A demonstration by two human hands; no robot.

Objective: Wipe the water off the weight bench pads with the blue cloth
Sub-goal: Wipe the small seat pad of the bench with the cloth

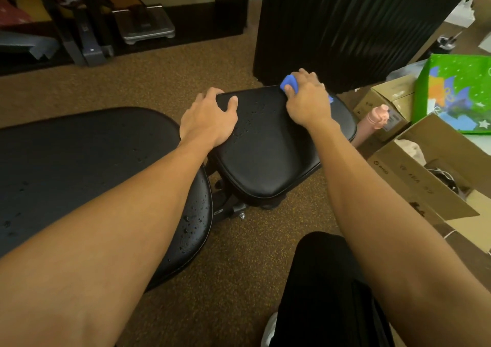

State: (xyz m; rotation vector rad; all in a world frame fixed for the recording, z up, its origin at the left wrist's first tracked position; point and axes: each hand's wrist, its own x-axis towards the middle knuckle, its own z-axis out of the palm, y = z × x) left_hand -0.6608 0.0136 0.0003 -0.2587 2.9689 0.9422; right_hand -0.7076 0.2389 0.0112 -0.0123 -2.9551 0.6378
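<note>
Crumpled blue cloth [290, 84], gripped beneath right hand [305, 99] at far edge of wet black vinyl seat pad [268, 144]; left hand [210, 118] clasps pad's corner; brown cardboard box [414, 176] print illegible.

Right hand [305, 99] is pressing the blue cloth [290, 84] on the far corner of the seat pad [265, 155], left hand [210, 118] gripping its left edge. Water drops across the pad and the back pad [79, 155]. Boxes [425, 166] off right.
</note>
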